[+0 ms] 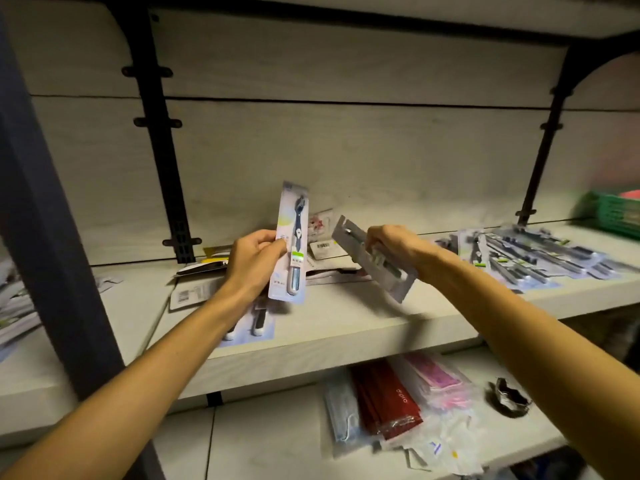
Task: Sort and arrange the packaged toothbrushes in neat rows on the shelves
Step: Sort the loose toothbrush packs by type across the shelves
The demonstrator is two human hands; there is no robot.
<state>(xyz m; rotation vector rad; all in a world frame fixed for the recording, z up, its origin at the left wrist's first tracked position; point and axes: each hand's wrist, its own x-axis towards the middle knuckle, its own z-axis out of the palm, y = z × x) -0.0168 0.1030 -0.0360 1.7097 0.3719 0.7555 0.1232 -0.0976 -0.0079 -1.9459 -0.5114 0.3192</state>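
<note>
Toothbrush pack (292,244) in left hand (254,259), another (375,259) in right hand (391,242)

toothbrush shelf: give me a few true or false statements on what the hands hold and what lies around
1. The left hand holds a toothbrush pack upright. True.
2. The right hand is empty. False: it grips a second pack, tilted.
3. A row of packs lies on the shelf to the right. True.
4. The green basket sits on the lower shelf. False: it is on the upper one, far right.
</note>
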